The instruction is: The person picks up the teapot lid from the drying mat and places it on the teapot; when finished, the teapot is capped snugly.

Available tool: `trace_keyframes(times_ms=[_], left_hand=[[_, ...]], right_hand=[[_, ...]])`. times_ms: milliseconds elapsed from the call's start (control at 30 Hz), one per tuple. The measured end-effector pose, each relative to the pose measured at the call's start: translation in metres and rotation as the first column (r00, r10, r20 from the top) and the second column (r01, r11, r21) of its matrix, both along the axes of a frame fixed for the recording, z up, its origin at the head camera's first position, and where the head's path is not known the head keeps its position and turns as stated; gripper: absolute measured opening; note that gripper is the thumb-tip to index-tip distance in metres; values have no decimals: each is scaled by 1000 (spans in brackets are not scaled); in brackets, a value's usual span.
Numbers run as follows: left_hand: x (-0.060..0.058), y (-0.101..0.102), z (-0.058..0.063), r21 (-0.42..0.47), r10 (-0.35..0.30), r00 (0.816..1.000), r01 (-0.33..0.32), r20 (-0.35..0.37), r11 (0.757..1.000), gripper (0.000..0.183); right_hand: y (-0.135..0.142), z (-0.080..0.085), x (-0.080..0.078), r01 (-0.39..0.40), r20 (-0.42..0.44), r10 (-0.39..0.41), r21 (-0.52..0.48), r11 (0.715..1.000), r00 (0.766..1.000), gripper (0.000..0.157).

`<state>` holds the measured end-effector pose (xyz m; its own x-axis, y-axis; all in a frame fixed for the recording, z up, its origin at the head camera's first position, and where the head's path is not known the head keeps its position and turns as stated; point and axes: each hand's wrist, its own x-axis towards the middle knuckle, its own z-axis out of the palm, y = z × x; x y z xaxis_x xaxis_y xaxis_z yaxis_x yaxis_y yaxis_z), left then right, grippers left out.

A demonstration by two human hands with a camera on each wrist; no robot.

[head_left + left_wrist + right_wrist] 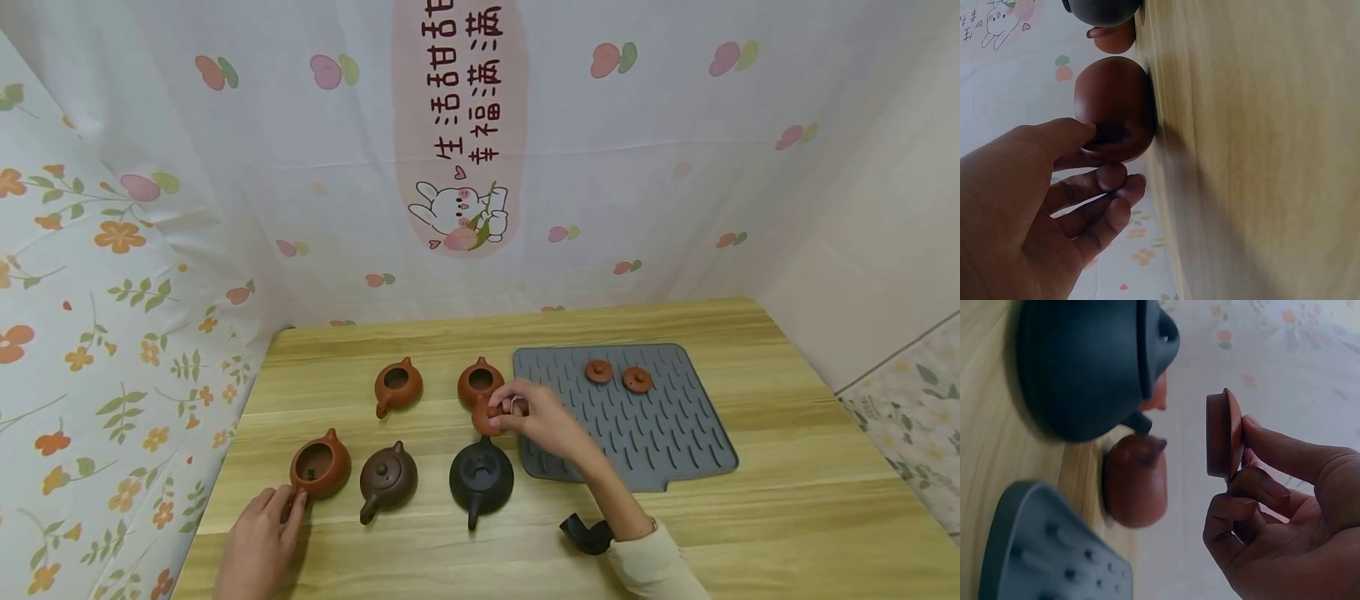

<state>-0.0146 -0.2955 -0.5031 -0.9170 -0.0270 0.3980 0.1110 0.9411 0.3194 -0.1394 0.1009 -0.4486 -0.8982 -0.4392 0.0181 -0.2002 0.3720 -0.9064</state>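
Observation:
My left hand (258, 537) pinches the handle of an orange-brown clay teapot (337, 477) at the front left. That teapot has no lid on, and its spout points away from me. In the left wrist view the thumb lies on the handle of the teapot (1113, 90), which stands on the table. My right hand (551, 425) pinches a reddish clay lid (482, 422) by its knob. In the right wrist view the lid (1219, 434) is held up in the air, its knob hidden by the fingers. Just in front of it stands a black teapot (482, 492) with its lid on.
A dark brown lidded teapot (390, 483) stands between the left hand's teapot and the black one. Two lidless orange-brown teapots (408, 392) are farther back. Two clay lids (637, 380) lie on a grey ridged mat (615, 425). A black curved object (587, 535) is beside the right forearm.

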Motion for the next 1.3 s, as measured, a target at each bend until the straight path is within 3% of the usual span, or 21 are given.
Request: trace_keyframes(times_ms=[300,433,533,600,767,933,1033,1167,1300], left_hand=[[1,-3,-7,-7,-18,999,18,-48,1000,22],[-1,-9,-21,15,-53,990,56,-132,998,17],[-2,-13,-31,28,-76,978,83,-193,996,44],[-3,-14,-34,39,-84,972,95,-218,995,50],[-2,-9,-22,17,-87,977,92,-196,996,16],[-4,-10,-22,17,-86,979,90,-185,996,16],[-5,-16,-31,24,-84,978,90,-190,996,13],[-7,-24,-46,23,-59,986,63,-155,998,30],[-6,-21,-41,34,-47,993,51,-110,998,24]], right_hand=[[-21,2,-4,-58,-52,60,37,998,997,14],[-31,5,-5,-86,-51,88,41,995,995,15],[-39,6,-5,-110,-48,111,28,994,993,15],[-44,8,-5,-120,-43,121,24,993,992,15],[-56,12,-5,-130,-36,131,19,991,991,15],[-71,14,-6,-146,-29,146,11,989,989,15],[-80,16,-6,-167,-15,167,10,986,986,14],[-90,18,-7,-198,-27,199,23,980,980,11],[-96,19,-8,-201,-43,203,49,978,978,10]])
